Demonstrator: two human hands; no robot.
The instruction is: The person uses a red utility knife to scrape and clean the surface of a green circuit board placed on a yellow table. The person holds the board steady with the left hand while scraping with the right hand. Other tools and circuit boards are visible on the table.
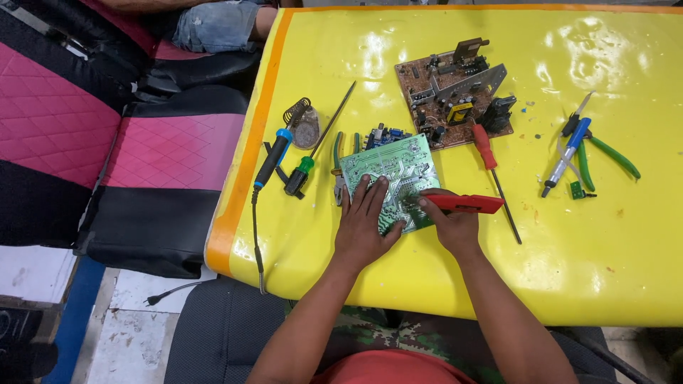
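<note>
On the glossy yellow bench (427, 270) I see a green circuit board (388, 174), solder side up, near the front edge. My left hand (363, 220) presses flat on it, fingers spread; my right hand (452, 224) grips a red tool (466, 204).

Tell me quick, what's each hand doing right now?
Left hand: open, flat on the green circuit board.
Right hand: closed around a red tool.
</note>
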